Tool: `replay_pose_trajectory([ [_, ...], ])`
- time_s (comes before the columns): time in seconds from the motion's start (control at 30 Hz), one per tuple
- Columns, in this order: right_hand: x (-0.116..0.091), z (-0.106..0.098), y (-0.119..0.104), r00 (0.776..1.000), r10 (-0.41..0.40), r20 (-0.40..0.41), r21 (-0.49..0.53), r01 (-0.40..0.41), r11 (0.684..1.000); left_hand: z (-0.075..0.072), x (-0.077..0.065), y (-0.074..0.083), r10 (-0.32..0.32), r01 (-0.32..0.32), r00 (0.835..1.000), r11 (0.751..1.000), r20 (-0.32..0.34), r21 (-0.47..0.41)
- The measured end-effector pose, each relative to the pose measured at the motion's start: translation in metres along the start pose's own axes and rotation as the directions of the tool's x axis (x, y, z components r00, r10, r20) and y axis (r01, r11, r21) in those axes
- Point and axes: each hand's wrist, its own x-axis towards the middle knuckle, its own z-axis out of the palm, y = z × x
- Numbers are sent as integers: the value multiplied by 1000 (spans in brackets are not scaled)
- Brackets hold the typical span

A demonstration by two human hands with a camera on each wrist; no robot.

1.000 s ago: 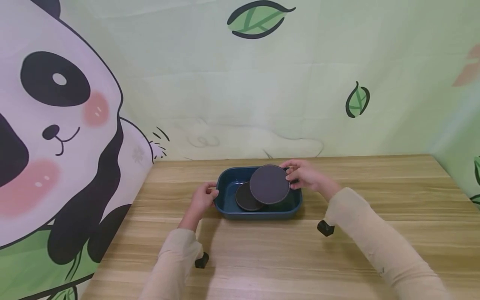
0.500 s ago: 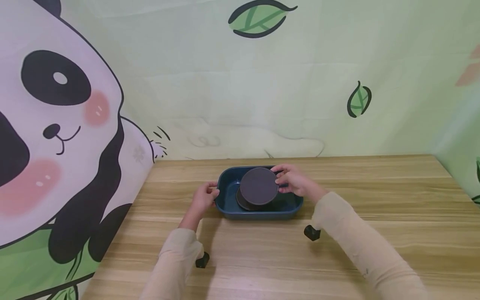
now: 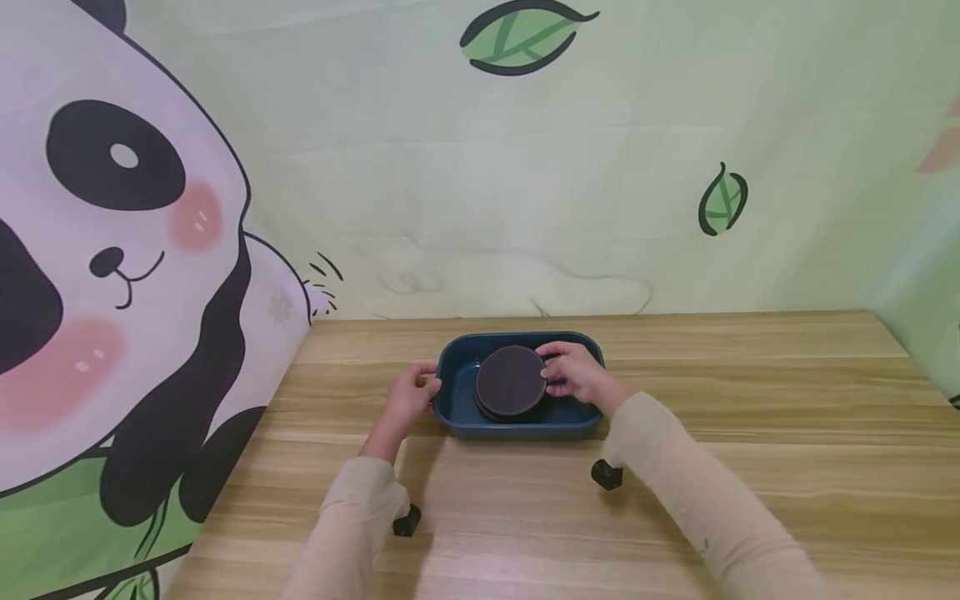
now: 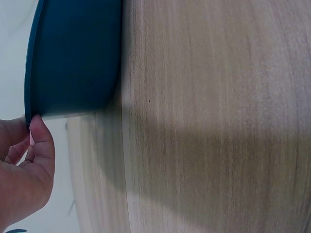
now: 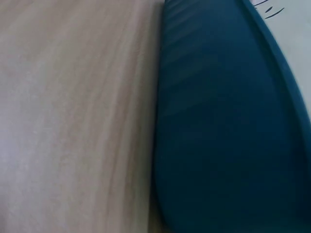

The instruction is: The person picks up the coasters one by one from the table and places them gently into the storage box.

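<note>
A blue rectangular dish (image 3: 525,432) with rounded corners sits on the table. My left hand (image 3: 407,395) pinches its left rim, thumb outside, as the left wrist view shows of the dish (image 4: 77,53) and hand (image 4: 30,177). Inside the dish, my right hand (image 3: 576,374) pinches the right edge of a dark round coaster (image 3: 511,381). This coaster lies nearly over a second dark disc, of which only a thin edge shows at lower left. In the right wrist view the dish's outer wall (image 5: 223,116) fills much of the picture, and the right hand is hidden.
The wooden table (image 3: 510,517) spreads around the dish. Behind it hangs a pale green cloth (image 3: 390,167) printed with a panda and leaves. A black wrist device (image 3: 607,474) hangs below the right sleeve, another device (image 3: 407,521) below the left.
My right hand has moved left and down with the coaster, bringing it from a tilt at the dish's right side to over the other disc. My left hand stays on the rim.
</note>
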Motion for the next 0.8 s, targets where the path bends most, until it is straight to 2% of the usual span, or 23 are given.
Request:
replay_pose_trajectory([
  [0.43, 9, 4, 10, 999, 38, -27, -37, -39, 999, -1, 1, -2, 5, -5, 1000, 1000, -3, 6],
  [0.8, 7, 5, 10, 990, 114, -83, -53, -118, 992, 0, 1, -2, -7, 7, 1000, 1000, -6, -6],
])
